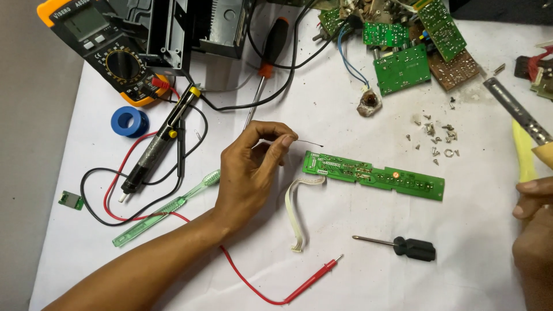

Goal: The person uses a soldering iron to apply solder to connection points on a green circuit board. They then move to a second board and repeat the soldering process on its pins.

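Wire (308, 142) | L hand (250, 167) pinch | axis horiz, tip pts R

Grey rectangular multimeter screen (85, 22), seemingly blank, sits top left.

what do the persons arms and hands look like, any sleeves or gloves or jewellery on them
Both are bare. The left hand has no glove, ring or watch that shows, and its forearm is uncovered down to the picture's lower edge, with no sleeve in sight. The right hand is cut off by the right edge; the fingers that show are ungloved with short, plain nails. Its wrist and arm are out of view.
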